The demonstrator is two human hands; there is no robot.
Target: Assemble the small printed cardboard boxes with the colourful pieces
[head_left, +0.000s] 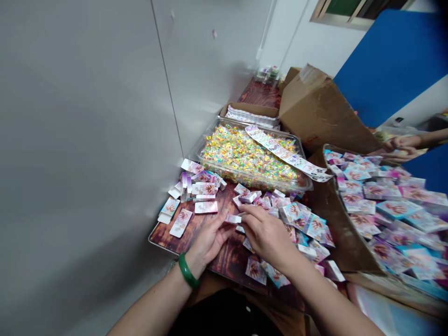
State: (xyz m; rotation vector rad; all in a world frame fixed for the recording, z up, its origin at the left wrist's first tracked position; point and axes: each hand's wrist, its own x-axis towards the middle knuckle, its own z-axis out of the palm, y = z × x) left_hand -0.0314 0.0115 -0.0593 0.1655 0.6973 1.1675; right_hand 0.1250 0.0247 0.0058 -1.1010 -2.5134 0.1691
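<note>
Small carton [233, 219]: above worktop [231, 259], between hands. Left hand [212, 237]: pinching carton. Right hand [266, 233]: at carton's end, grip unclear. Step, seemingly: end-working. Next calls for: steady left hold.

Bare left hand [210, 239] palm-up, left forearm [157, 291] toward seven o'clock; bare right hand [268, 235] knuckles-up, right forearm [325, 284] toward five; both pinching.

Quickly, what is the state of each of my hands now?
Left hand: closed on a small box.
Right hand: at the box's end; grip cannot be told.
</note>
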